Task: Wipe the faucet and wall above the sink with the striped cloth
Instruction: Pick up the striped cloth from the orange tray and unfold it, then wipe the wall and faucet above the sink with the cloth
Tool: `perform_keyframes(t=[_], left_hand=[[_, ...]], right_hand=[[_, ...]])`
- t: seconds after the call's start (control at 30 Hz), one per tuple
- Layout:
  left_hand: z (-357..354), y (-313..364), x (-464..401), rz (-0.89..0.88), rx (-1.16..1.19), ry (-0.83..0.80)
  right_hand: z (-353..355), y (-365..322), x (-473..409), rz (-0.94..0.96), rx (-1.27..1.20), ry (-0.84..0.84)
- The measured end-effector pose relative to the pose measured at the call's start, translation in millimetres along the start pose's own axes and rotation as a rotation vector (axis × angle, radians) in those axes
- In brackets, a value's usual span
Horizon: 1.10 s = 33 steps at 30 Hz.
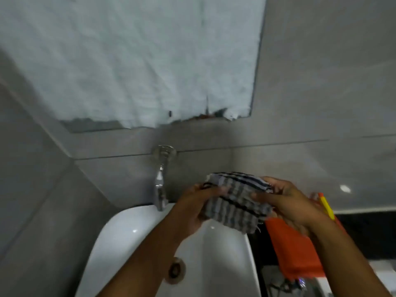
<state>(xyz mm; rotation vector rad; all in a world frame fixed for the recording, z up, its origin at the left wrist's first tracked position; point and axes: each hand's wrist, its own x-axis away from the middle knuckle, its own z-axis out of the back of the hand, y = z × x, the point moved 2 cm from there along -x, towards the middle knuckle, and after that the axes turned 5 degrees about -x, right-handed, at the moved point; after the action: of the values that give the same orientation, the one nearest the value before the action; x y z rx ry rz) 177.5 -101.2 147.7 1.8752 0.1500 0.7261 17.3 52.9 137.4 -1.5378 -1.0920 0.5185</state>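
We hold the folded striped cloth (235, 202) between our left hand (194, 207) and right hand (288, 203), each grip closed on it, above the sink (128, 230); the faucet (160, 183) stands just left.

Faucet (161, 185) left of cloth (236, 202), above sink (120, 228).

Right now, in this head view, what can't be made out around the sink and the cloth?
- Orange object: right hand and forearm cover much of it; identity unclear.
- Mirror: white covering hides nearly all of it.
- Striped cloth: bunched between both hands, left hand included; full size unknown.
- Faucet: motion blur hides any dirt.
- Sink: front cut off by the bottom edge.
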Motion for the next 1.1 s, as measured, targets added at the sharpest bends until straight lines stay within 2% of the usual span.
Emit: perform_keyframes(t=[0.13, 0.23, 0.33, 0.43, 0.5, 0.57, 0.63, 0.7, 0.8, 0.87, 0.97, 1.1], left_hand=[[74.6, 23.4, 76.4, -0.119, 0.189, 0.081], [119.6, 38.8, 90.1, -0.158, 0.331, 0.228], [143.0, 60.5, 77.2, -0.167, 0.305, 0.353], [150.5, 81.5, 48.0, -0.179, 0.126, 0.443], [148.8, 84.7, 24.9, -0.168, -0.052, 0.56], [141.7, 81.4, 7.7, -0.204, -0.237, 0.649], [134.3, 75.5, -3.1, -0.273, -0.416, 0.745], [126.9, 73.4, -5.0, -0.356, -0.637, 0.87], [116.8, 75.6, -1.6, -0.307, -1.104, 1.087], [109.5, 80.0, 0.4, -0.353, -1.265, 1.165], [102.6, 84.3, -0.3, -0.498, -1.368, 1.138], [96.5, 85.5, -8.1, -0.416, -1.29, 0.992]], right_hand=[[-104.5, -19.5, -21.8, 0.002, 0.075, -0.106], [-161.6, -30.3, -44.1, -0.016, 0.061, -0.059], [-193.2, -44.4, -69.5, 0.061, 0.134, 0.022], [-200.3, -56.2, -94.4, 0.111, 0.185, 0.127], [-191.4, -57.0, -106.2, 0.188, 0.325, 0.222], [-175.6, -50.2, -104.6, 0.423, 0.561, 0.329], [-151.5, -36.4, -95.8, 0.795, 0.945, 0.447], [-122.7, -21.0, -95.7, 1.014, 1.301, 0.489], [-89.8, -8.1, -111.3, 1.021, 1.561, 0.48], [-77.2, -3.7, -124.8, 1.028, 1.68, 0.478], [-65.4, 3.3, -141.1, 1.102, 1.762, 0.492], [-58.2, 14.3, -162.5, 1.202, 1.764, 0.584]])
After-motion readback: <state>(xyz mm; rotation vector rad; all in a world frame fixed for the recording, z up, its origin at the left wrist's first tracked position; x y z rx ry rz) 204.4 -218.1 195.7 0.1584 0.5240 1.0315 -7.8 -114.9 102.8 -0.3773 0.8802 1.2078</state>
